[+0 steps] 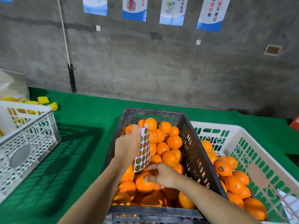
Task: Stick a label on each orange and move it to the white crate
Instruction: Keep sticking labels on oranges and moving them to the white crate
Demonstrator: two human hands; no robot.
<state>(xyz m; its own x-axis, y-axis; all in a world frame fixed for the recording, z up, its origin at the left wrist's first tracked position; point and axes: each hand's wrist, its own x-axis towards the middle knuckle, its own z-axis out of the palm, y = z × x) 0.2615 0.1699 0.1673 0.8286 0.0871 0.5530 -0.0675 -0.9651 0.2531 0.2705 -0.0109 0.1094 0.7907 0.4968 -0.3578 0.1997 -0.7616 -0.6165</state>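
Note:
A black crate [191,152] in the middle is full of oranges. My left hand [127,144] holds a white sheet of round labels [144,151] upright over the crate's left side. My right hand [161,175] reaches down with its fingers on an orange [143,183] near the crate's front; whether a label sits under its fingertips I cannot tell. The white crate [258,167] stands against the black crate's right side and holds several oranges, one [223,168] showing a round label.
Everything rests on a green covered table [77,156]. A second white crate [32,139] stands at the left, with yellow pieces [48,102] behind it. A grey wall with posters closes off the back. A red object [295,122] pokes in at the right edge.

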